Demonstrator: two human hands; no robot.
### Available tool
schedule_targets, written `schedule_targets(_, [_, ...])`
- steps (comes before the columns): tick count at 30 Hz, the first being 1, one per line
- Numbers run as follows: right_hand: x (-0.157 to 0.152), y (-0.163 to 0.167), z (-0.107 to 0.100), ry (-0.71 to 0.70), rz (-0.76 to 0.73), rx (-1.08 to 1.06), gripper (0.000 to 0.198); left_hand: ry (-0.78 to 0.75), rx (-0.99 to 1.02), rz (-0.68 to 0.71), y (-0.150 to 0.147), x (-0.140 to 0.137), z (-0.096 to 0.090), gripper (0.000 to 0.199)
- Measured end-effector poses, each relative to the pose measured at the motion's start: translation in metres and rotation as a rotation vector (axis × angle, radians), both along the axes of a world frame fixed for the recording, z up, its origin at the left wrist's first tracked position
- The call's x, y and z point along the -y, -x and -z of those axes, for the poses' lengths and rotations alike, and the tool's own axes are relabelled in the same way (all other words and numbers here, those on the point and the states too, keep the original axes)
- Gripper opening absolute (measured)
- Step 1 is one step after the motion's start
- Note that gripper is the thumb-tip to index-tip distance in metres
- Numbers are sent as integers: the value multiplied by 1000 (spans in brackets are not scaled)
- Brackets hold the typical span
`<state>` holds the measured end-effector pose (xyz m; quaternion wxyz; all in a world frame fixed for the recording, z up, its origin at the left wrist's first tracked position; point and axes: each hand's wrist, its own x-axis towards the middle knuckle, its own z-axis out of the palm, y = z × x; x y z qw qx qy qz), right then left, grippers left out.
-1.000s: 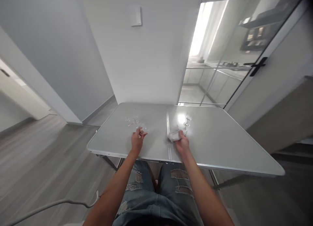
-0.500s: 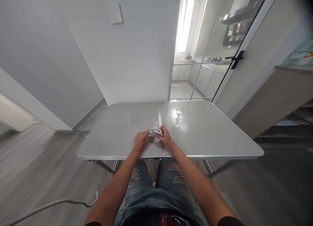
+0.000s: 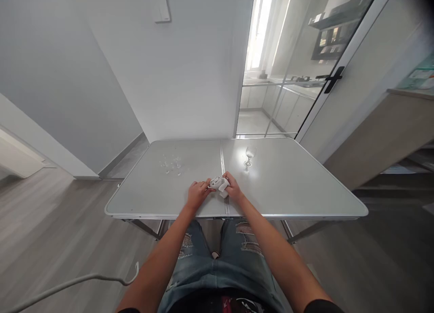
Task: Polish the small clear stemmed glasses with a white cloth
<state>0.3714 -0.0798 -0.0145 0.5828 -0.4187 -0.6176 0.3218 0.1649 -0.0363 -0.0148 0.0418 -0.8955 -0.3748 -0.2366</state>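
Observation:
Over the near middle of the table (image 3: 190,159), my left hand (image 3: 197,194) is closed on a small clear glass (image 3: 211,185), mostly hidden by fingers and cloth. A white cloth (image 3: 222,185) is bunched against the glass's right side, and my right hand (image 3: 233,188) grips it from the right. Farther back stands an upright stemmed wine glass (image 3: 250,155), apart from both hands. Faint clear glassware (image 3: 172,164) shows at the left of the tabletop; its outlines are too thin to count.
The folding table has a metal rim and a centre seam (image 3: 222,159). Behind it rises a white wall (image 3: 190,78), with a glass door (image 3: 271,91) at the right. A grey cable (image 3: 84,277) hangs at the lower left.
Both hands have shifted slightly right with the glass and cloth. The cloth has turned and now covers more of the glass. The wine glass stays in place; the camera has tilted a little.

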Motion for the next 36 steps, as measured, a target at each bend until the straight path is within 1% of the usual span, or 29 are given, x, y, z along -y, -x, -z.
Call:
schedule_targets(3, [4,5,3,-106,208,187,19,14,-21,20,-1,1,0,46])
schedule_targets(5, [5,7,5,-136,281,253,19,17,-20,16,0,1,0,45])
schedule_targets(6, [5,8,5,-130,283,254,18,15,-15,12,0,1,0,45])
schedule_targets(8, [4,7,3,-87,220,191,16,9,-5,10,1,0,0,44])
schedule_targets(12, [4,4,-4,-14,2,-62,17,2,20,30,1,0,0,44])
schedule_targets(14, [4,5,-6,-18,-37,-125,20,5,42,28,1,-1,0,44])
schedule_targets(16, [5,8,-5,-30,-18,-107,23,10,62,16,1,-1,1,45])
schedule_targets(18, [4,11,-4,-45,47,-35,24,12,77,-2,2,-2,2,46])
schedule_targets(21, [2,15,-3,-39,154,71,20,5,88,-37,3,-4,5,45])
schedule_targets(24, [-1,14,-3,3,198,97,13,2,82,-60,3,-5,8,44])
schedule_targets(27, [-5,9,-2,37,153,28,10,15,60,-50,2,-5,8,42])
schedule_targets(32, [-3,2,0,53,9,-113,17,39,41,11,2,-4,5,42])
schedule_targets(34, [-1,4,0,39,0,-110,19,42,53,7,2,-4,4,43])
schedule_targets(36, [1,6,0,23,29,-82,18,46,67,-8,2,-4,4,43])
